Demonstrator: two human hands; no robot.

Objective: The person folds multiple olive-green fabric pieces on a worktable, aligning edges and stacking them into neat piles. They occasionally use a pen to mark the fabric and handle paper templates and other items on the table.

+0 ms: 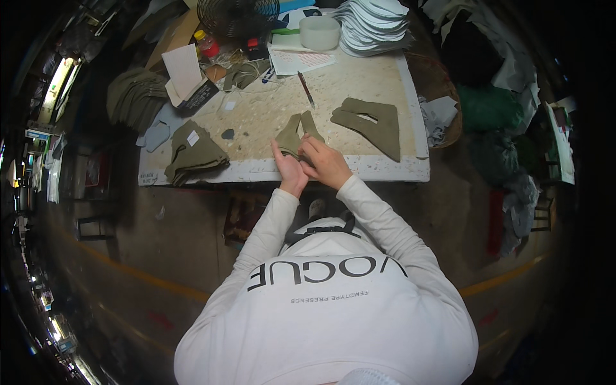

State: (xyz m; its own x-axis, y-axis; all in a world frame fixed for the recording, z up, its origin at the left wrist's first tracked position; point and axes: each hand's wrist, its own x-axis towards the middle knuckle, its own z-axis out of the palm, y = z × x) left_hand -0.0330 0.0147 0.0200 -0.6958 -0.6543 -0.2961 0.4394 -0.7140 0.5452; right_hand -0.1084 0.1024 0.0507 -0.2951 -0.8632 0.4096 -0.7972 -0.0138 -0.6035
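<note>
Apparently handling green cloth (289,137) on table (260,119); left hand (292,173) spread, right hand (328,164) curled, cannot tell pinch; next needs steadiness

Hands (328,165) sit close together, forearms (380,212) angled inward.

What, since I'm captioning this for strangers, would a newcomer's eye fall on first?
Probably the white long-sleeved shirt filling the lower middle. Next come the left hand and right hand, close together at an olive fabric piece by the pale worktable's near edge. Beyond, a fanned stack of white sheets stands out at the table's far right corner.
</note>
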